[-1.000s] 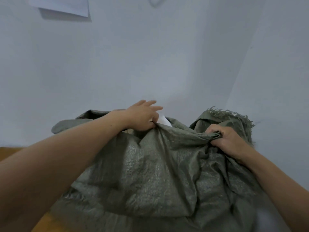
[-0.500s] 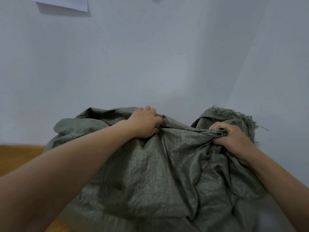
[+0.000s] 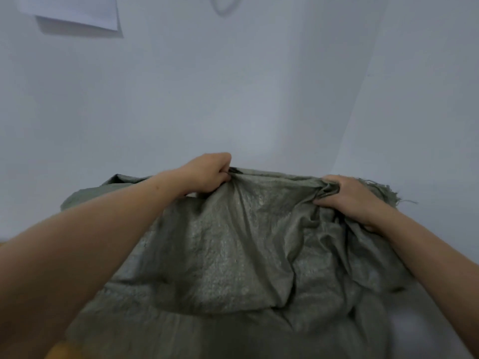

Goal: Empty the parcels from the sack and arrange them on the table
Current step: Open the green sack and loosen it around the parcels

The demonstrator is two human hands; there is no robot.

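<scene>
Two hands (image 3: 207, 174) (image 3: 352, 198); fingertips inside sack (image 3: 233, 242) folds

The grey-green sack (image 3: 233, 255) fills the near and middle ground in heavy folds, so nothing passes low without pushing cloth. The left hand (image 3: 207, 174) and the right hand (image 3: 347, 195) each grip its far edge, which stretches between them like a low barrier. Above that edge the air is open up to the far wall (image 3: 181, 86). The side wall (image 3: 427, 99) closes in near the sack's frayed right corner, leaving little room there. The left side is more open. A sheet of paper (image 3: 75, 11) lies flat on the far wall, high and left, well clear.
</scene>
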